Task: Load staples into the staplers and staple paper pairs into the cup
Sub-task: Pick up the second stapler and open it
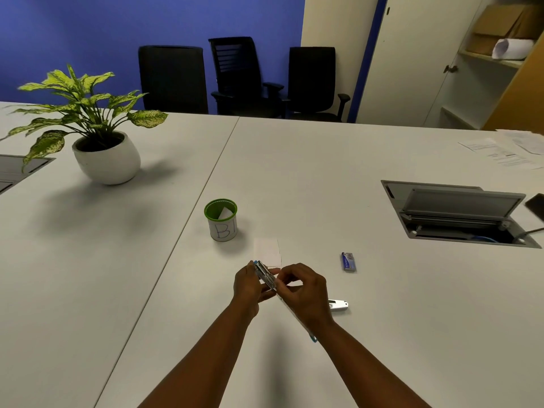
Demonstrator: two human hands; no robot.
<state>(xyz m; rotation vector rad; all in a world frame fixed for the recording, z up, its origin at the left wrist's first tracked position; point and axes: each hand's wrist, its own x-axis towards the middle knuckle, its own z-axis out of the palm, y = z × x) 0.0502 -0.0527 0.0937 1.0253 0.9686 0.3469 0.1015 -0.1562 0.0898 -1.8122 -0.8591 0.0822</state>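
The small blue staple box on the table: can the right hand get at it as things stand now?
Probably yes. The small blue staple box lies in the open on the white table, to the right of the right hand, nothing between. But that hand is busy at the opened stapler.

Single view, head-mounted and wide-angle; the camera looks forward and down from above the near edge of the worktop (309,178); both forearms enter from the bottom edge and meet near the centre, where the left hand (248,285) and right hand (303,293) sit close to the lens; the far field takes in the blue wall (117,30), the black chairs (244,75) and the shelving (500,54) at upper right; straight edges bow toward the frame's margins; no second view overlaps.
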